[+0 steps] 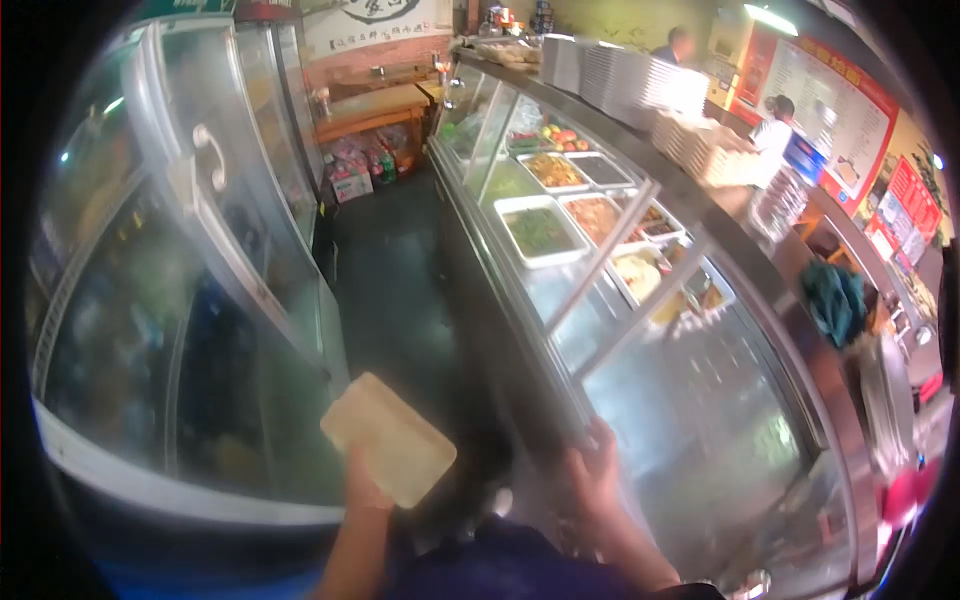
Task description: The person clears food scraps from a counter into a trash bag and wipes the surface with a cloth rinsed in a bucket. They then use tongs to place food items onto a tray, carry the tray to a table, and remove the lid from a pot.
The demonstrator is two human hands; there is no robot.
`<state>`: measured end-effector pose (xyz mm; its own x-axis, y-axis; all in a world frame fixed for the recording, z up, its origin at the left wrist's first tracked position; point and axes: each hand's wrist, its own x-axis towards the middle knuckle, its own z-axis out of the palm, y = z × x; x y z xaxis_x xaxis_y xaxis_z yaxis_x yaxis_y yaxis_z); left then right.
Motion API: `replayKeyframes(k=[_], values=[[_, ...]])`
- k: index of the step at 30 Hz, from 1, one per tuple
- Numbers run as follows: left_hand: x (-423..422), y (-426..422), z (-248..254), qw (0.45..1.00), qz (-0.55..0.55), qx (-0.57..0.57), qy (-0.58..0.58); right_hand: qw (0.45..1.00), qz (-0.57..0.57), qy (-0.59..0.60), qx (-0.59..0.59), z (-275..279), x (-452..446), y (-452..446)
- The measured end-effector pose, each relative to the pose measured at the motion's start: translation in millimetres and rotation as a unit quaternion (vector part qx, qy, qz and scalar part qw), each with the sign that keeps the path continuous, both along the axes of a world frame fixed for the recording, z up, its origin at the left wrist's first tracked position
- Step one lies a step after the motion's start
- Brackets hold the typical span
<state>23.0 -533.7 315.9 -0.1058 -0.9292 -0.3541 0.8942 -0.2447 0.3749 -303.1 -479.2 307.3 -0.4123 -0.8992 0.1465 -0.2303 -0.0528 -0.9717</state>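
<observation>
Holding the pale box (pixel 410 430) in our left hand (pixel 368 475), we have its body spread ahead of and to the right of the grip, its long axis slanting from far left to near right. The fingers are closed on its near-left side. Our left hand is plainly the nearer; our right hand (pixel 597 470) is well apart from the box, across the gap, at the near edge of the glass display case (pixel 522 318). Blur hides whether its fingers grip that edge or only rest there, so we cannot tell.

Inside the case, farther from us than both hands, a white tray of greens (pixel 545 261) sits beside other food trays. The case's front edge and slanting metal struts (pixel 603 258) stand between the box and those trays. On the case top are stacked pale containers (pixel 705 150). Close on our left is the glass cabinet door (pixel 265 295) with its curved handle (pixel 212 155), beside the dark aisle floor (pixel 390 290).
</observation>
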Motion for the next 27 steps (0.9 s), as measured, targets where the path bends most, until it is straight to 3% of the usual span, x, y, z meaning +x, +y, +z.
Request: replayKeyframes(k=[2,4,5,7,11,14,17,22,25,27], values=[[16.1,-46.6,-9.6,0.997,0.032,0.033,-0.065,1.0,0.026,0.001,0.0,-22.0,-18.5,-87.2],[27.3,-74.0,-23.9,0.988,0.096,0.068,-0.097,0.995,-0.047,-0.09,-0.018,15.6,-5.6,-151.5],[29.5,-91.4,-23.1,0.988,0.098,0.078,-0.092,0.995,-0.044,-0.084,-0.009,14.1,-9.7,-183.1],[28.7,-125.7,-19.9,0.989,0.098,0.092,-0.062,0.984,-0.172,-0.036,-0.034,-1.5,-21.3,-234.3],[15.9,-209.5,-45.7,0.985,0.092,0.109,-0.094,0.971,-0.206,-0.075,-0.09,-23.8,-46.6,-301.4],[10.4,-284.8,-70.2,0.985,-0.016,0.15,-0.078,0.913,-0.284,-0.26,-0.136,-36.7,-43.5,-329.9],[-8.5,-383.2,-66.4,0.957,-0.074,0.16,-0.232,0.928,-0.344,-0.111,-0.091,-27.7,-33.6,-337.5],[-11.1,-536.1,-78.4,0.9,-0.24,0.157,-0.328,0.881,-0.432,-0.171,-0.093,-16.8,-12.7,-416.8],[-10.7,-595.1,-61.3,0.867,-0.323,0.092,-0.367,0.904,-0.376,-0.183,-0.088,-19.0,-1.8,-487.2],[-13.6,-628.1,-54.1,0.864,-0.315,0.055,-0.389,0.916,-0.339,-0.195,-0.089,-16.3,6.5,-545.5]])
